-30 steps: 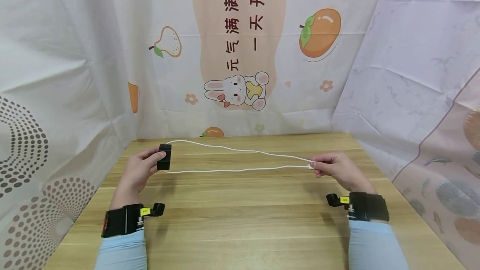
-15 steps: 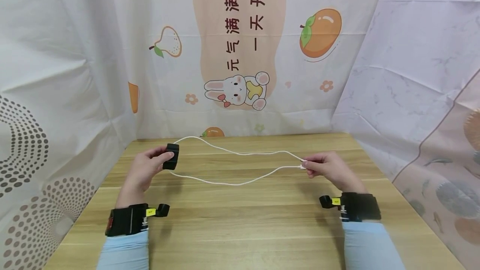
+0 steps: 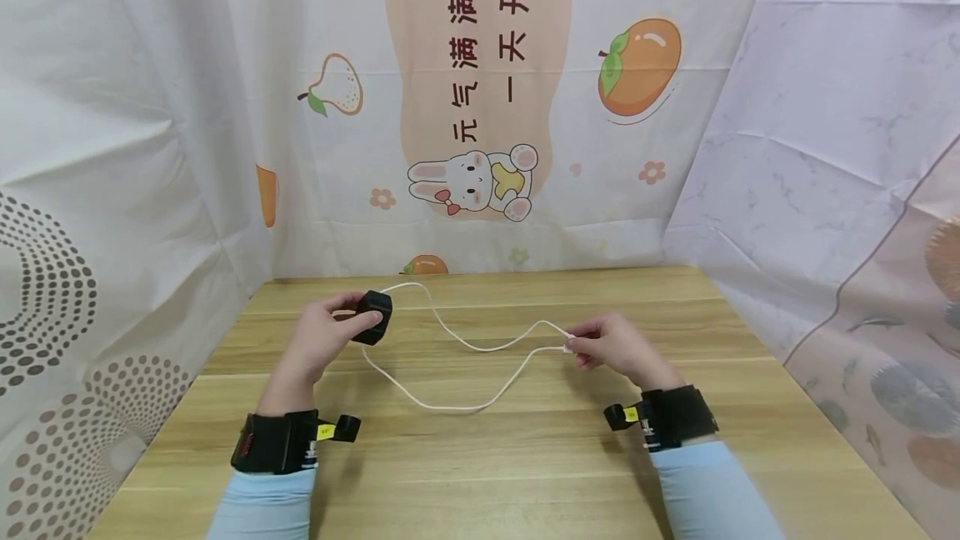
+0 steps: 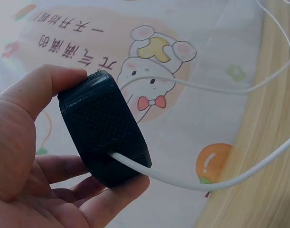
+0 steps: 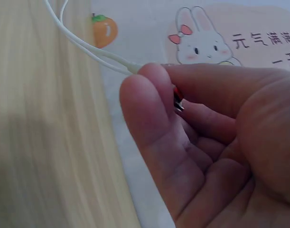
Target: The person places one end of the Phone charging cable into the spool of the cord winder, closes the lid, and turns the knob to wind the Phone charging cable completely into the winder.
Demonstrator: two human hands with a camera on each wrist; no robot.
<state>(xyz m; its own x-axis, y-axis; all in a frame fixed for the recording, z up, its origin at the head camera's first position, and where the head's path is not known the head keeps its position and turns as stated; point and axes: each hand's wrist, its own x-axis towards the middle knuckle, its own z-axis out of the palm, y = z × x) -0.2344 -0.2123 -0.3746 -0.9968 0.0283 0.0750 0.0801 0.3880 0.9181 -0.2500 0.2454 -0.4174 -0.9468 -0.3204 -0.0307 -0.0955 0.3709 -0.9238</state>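
Black case point(image 4: 104, 128): blocky with slanted corners, a fine raised pattern across its broad face; it is held tilted over the left half of the bench, toward the back.
White cable point(image 3: 450, 409): thin, smooth, round; two strands run from opposite faces of the case and sag in loose curves to the right hand.
Left hand point(image 3: 318, 338): thumb and fingers grip the case from either side.
Right hand point(image 3: 618, 348): thumb and forefinger pinch the cable ends; a small metal tip point(image 5: 178, 102) pokes out behind them.
Bench point(image 3: 480, 482): pale wood-grain top; its back edge meets printed, creased cloth point(image 3: 337, 190); the hands sit well apart, inside both side edges; whether the lowest curve touches wood, I cannot tell.
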